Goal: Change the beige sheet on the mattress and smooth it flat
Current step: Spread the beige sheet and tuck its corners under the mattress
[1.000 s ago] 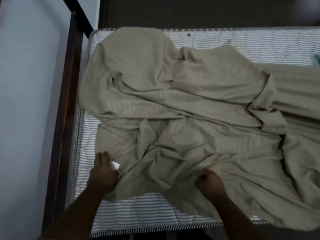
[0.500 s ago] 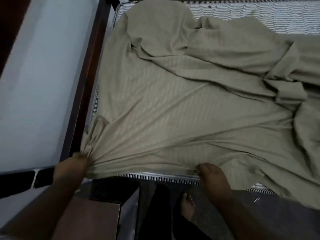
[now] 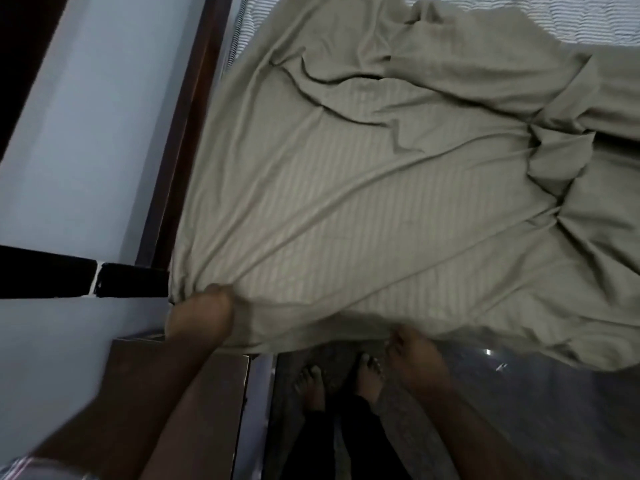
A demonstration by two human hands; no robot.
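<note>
the beige sheet is lying spread over the mattress, covering most of it, with its near edge hanging over the bed's front side. the near left part is stretching fairly flat, showing faint stripes, while the far and right parts are bunching into thick folds. a strip of the striped mattress is showing bare along the top right.

the left hand is gripping the sheet's near left corner, fingers curled round a gather of cloth, with creases fanning out from that grip. the right hand is holding the sheet's front edge further right, fingers curled down over it; how tightly it is pinching is hard to tell in the blur.

a dark wooden bed frame is running along the mattress's left side, just beside a pale wall. the person's bare feet are standing on the floor below the edge, between the two forearms.
</note>
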